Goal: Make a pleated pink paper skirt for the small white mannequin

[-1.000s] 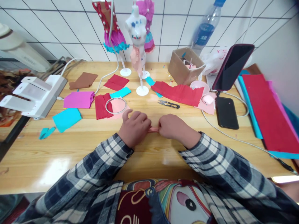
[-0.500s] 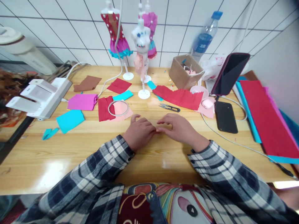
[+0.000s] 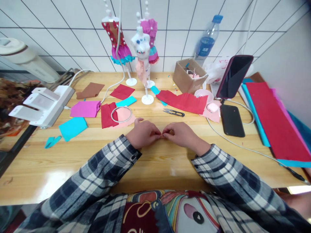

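Fingertip to fingertip, my left hand (image 3: pixel 143 133) and right hand (image 3: pixel 181 135) meet above the near middle of the bench (image 3: pixel 97 174), thumbs and forefingers pinched together on a pink sliver (image 3: pixel 162 136). Most of it is hidden between my fingers, so I cannot tell whether it is folded, rolled or simply held taut; I judge this small handwork unfinished, since both pinches are on it.

Just beyond my right hand lie the thread snips (image 3: pixel 174 112), out of my grip. Beyond them stretches a red strip (image 3: pixel 183 102), its far edge already toothed. Left of my fingers, a pale ring (image 3: pixel 111 114) rests partly on a peach piece (image 3: pixel 126 116) and partly on a folded red cloth (image 3: pixel 106 118). Farther left, a blue piece (image 3: pixel 73 128), a magenta fold (image 3: pixel 85 109) and a brown scrap (image 3: pixel 89 90) lie loose, worn by no form.

At the far side, a white dress form (image 3: pixel 141 45) carries only peach cloth (image 3: pixel 141 69) at its hip, its chest uncovered, so its outfit looks barely begun. Behind it, the beaded red dress (image 3: pixel 113 30) and the purple dress (image 3: pixel 149 29) look complete on their own stands.
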`<state>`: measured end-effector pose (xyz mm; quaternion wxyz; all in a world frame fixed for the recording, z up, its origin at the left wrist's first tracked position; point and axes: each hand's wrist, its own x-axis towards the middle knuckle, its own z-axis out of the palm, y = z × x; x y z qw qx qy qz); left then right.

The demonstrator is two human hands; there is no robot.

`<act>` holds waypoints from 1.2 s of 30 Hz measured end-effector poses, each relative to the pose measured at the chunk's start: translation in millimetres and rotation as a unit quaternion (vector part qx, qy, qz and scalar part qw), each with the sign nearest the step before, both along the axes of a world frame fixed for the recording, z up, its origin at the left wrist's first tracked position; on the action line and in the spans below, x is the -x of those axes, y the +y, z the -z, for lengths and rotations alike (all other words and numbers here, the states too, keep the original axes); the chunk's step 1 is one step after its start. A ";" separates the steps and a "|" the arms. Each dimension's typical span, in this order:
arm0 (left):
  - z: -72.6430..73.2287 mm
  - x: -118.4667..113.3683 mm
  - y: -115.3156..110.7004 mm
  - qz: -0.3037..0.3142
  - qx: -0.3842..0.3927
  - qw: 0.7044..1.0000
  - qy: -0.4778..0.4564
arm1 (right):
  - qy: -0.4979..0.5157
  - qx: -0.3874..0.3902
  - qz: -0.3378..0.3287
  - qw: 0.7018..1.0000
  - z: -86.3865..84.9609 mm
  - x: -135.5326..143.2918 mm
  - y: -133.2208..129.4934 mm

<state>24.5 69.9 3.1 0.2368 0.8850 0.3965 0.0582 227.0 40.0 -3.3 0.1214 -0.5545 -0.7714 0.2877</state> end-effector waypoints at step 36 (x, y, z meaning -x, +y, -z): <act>9.6 -8.0 4.2 -0.003 -0.128 0.991 -0.023 | 0.015 -0.109 -0.060 0.992 21.2 -11.3 10.4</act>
